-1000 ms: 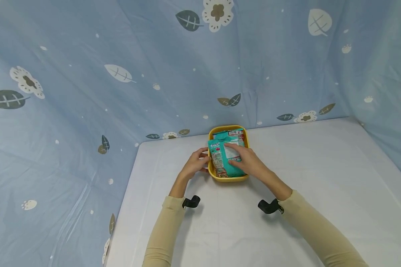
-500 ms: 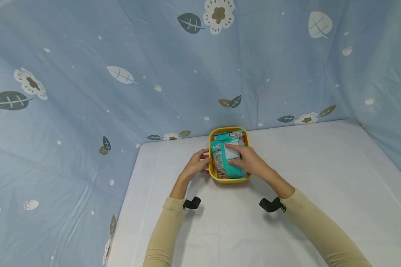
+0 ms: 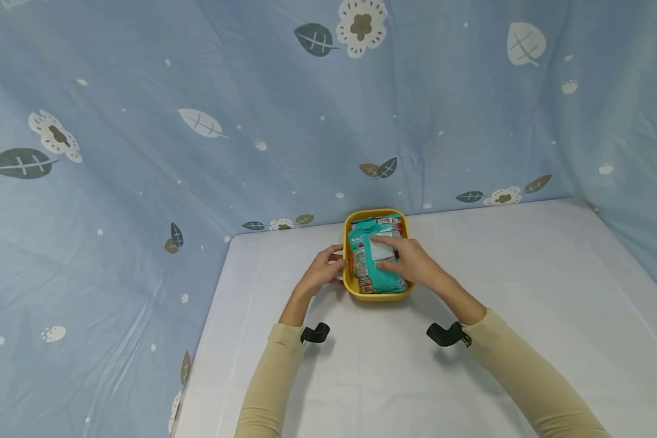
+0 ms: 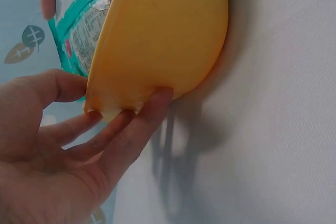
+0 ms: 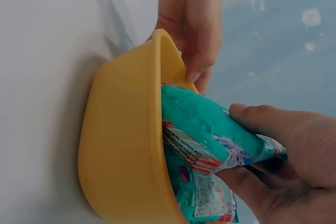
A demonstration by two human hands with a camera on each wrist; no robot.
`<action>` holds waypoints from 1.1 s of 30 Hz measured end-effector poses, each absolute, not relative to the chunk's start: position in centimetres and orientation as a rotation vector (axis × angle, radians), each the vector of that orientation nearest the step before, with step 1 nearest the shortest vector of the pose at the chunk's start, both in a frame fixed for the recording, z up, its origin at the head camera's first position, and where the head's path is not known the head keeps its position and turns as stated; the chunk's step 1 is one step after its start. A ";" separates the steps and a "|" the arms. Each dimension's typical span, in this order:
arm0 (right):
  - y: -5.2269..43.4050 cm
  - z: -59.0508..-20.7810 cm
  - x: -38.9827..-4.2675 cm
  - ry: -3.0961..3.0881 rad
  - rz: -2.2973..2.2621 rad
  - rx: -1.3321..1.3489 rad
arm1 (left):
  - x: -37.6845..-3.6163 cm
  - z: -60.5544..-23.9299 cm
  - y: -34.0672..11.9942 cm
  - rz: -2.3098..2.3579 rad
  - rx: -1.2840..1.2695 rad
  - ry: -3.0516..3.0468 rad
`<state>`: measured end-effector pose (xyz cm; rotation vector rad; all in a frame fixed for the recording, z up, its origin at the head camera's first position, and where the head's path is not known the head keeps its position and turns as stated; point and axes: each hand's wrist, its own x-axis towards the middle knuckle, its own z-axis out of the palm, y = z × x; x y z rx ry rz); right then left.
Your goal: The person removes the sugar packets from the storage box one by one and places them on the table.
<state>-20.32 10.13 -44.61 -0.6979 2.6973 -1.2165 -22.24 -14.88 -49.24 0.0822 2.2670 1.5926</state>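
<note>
A yellow plastic tub (image 3: pixel 380 297) stands at the table's far edge with two teal printed snack packets inside. My right hand (image 3: pixel 414 265) grips the upper packet (image 3: pixel 384 278) at its right side. In the right wrist view, the thumb lies on one face of this packet (image 5: pixel 197 111) and fingers on the other. The second packet (image 5: pixel 209 198) lies partly beneath it. My left hand (image 3: pixel 320 272) holds the tub's left side. Its thumb is over the rim, and its fingers press the outer wall (image 4: pixel 163 30) in the left wrist view.
A white cloth (image 3: pixel 356 377) covers the table. Behind the tub hangs a blue curtain (image 3: pixel 285 164) with leaf and flower prints, which also runs along the left side. Black wrist cameras are strapped at the left sleeve (image 3: pixel 265 383) and right sleeve (image 3: pixel 525 371).
The upper packet has shifted slightly right, so its left edge, formerly over the rim, now lies inside the tub. My right hand has moved slightly with it. The left hand keeps its place on the tub.
</note>
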 end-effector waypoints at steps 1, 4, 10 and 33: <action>10.2 -44.6 -20.3 2.699 -1.221 -0.705 | -22.2 -49.2 -14.9 1.596 0.083 2.261; 10.3 -44.5 -20.4 2.707 -1.222 -0.716 | -22.2 -49.2 -14.9 1.614 0.077 2.237; 10.6 -44.3 -20.5 2.721 -1.220 -0.731 | -22.1 -48.8 -14.9 1.630 0.079 2.203; 11.7 -41.9 -21.3 2.712 -1.189 -0.676 | -22.1 -49.3 -15.0 1.636 0.077 2.208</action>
